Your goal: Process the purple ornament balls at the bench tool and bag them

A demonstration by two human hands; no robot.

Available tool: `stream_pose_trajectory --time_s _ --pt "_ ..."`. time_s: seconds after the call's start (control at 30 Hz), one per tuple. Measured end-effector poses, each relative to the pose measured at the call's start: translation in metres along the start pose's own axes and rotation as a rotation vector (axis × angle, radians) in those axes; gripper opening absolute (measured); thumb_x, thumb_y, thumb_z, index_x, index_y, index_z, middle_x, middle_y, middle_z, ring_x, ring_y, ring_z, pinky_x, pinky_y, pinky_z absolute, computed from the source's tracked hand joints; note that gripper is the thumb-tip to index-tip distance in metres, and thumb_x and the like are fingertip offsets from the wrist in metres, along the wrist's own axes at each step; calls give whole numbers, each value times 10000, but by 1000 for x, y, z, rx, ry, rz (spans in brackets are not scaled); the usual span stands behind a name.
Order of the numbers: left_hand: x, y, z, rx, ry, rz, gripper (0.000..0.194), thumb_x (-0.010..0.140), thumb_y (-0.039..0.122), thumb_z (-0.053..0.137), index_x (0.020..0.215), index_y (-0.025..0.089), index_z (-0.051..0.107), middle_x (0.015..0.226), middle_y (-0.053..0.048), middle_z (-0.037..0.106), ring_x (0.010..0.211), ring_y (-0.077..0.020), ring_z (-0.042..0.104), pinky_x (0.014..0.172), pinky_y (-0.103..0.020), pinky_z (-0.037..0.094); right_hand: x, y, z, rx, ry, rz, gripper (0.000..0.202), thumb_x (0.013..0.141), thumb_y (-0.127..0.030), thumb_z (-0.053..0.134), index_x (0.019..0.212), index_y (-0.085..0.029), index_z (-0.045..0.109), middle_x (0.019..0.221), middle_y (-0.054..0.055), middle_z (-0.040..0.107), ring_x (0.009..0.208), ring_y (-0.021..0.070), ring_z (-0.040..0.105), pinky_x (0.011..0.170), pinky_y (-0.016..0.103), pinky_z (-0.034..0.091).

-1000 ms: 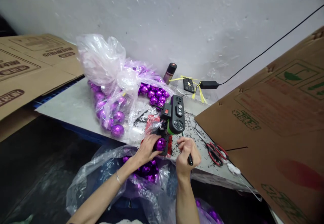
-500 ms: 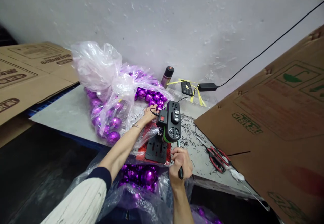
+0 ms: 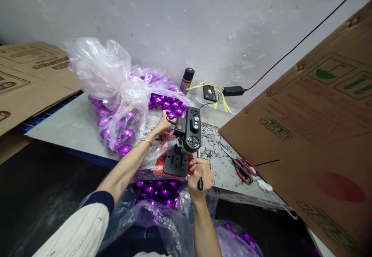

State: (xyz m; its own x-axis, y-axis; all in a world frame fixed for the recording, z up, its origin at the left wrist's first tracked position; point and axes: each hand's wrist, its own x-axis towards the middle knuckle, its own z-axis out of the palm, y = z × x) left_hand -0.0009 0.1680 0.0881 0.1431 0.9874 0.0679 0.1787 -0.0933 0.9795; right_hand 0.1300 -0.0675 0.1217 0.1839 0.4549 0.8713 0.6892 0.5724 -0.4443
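Observation:
My right hand [image 3: 200, 175] is wrapped round the black-tipped lever handle [image 3: 200, 184] of a small black bench drill [image 3: 193, 131]. The machine's slotted base plate [image 3: 176, 163] rests on a red sheet [image 3: 159, 165]. Behind the machine's left side, my left hand [image 3: 163, 122] has its fingers curled against a shiny purple faceted ball [image 3: 171, 115]; the machine partly hides the fingertips. More purple balls [image 3: 166, 105] lie heaped just beyond it. A clear plastic bag [image 3: 133, 92] drapes over the pile. Below the table edge, another bag holds purple balls [image 3: 158, 191].
Red-handled scissors [image 3: 244, 170] lie on the table at right, beside dark shavings [image 3: 213, 148]. A large cardboard box [image 3: 314, 133] stands at right, cardboard [image 3: 37, 75] at left. A spray can [image 3: 186, 79] and a black power adapter [image 3: 234, 91] with its cord are near the wall.
My left hand has gone from lying flat on the balls to fingers curled at one. My right hand stays on the lever. The whole view has shifted slightly.

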Motion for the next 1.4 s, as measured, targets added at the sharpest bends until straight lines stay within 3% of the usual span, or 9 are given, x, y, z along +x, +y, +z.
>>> stream_pose_trajectory --time_s 0.13,0.3,0.4,0.53,0.63,0.73,0.87,1.17,1.4 --pt "-35 -1 -42 101 -20 -80 615 807 399 813 1327 159 589 973 -18 675 859 -195 649 911 -368 581 5 -2 0 11 6 4 347 1072 -123 416 760 -248 502 659 -38 546 664 140 644 602 290 473" --pt "-123 12 -84 253 -41 107 636 856 530 791 1394 231 633 1343 -99 672 1219 -293 690 1113 -452 562 16 -9 -1 33 20 56 357 1078 -136 433 747 -245 512 662 -38 566 652 133 634 607 292 459" --pt "-175 11 -75 216 -78 146 677 872 564 788 1450 264 598 1396 -103 667 1226 -301 712 1073 -454 609 25 -13 -3 33 17 109 369 1087 -157 443 735 -244 516 669 -31 582 635 134 622 602 299 455" --pt "-210 -12 -32 125 -171 143 641 927 509 758 1463 234 539 1355 -129 711 1165 -291 760 1015 -448 646 31 -16 -4 16 12 130 368 1093 -183 451 739 -244 530 654 -31 573 625 135 617 600 303 462" --pt "-206 -30 -2 200 -131 205 590 930 452 759 1425 204 555 1370 -156 711 1239 -325 736 1077 -502 620 29 -15 -5 13 -5 109 347 1091 -170 442 764 -245 534 669 -31 582 633 131 617 605 297 469" --pt "-191 -40 12 284 -139 307 584 948 437 749 1446 195 565 1418 -178 692 1336 -356 685 1149 -552 573 25 -13 -6 24 -24 86 311 1079 -137 439 808 -242 549 707 -23 613 664 130 635 615 287 483" --pt "-178 -44 14 361 -175 373 616 961 448 750 1489 194 560 1435 -183 679 1358 -368 667 1172 -571 554 22 -12 -6 13 -24 75 309 1067 -122 438 809 -240 559 717 -17 628 659 132 635 609 289 486" --pt "-168 -45 11 422 -250 329 631 938 475 797 1474 198 612 1330 -159 701 1240 -357 701 1100 -532 592 20 -12 -8 0 -40 75 314 1066 -128 439 800 -242 560 710 -22 621 643 134 623 601 292 473" --pt "-163 -54 26 332 -194 381 611 925 557 803 1404 204 666 1343 -156 727 1270 -354 693 1134 -530 560 20 -14 -9 -11 -56 79 319 1072 -116 427 797 -240 533 720 -29 612 658 124 621 610 287 451"
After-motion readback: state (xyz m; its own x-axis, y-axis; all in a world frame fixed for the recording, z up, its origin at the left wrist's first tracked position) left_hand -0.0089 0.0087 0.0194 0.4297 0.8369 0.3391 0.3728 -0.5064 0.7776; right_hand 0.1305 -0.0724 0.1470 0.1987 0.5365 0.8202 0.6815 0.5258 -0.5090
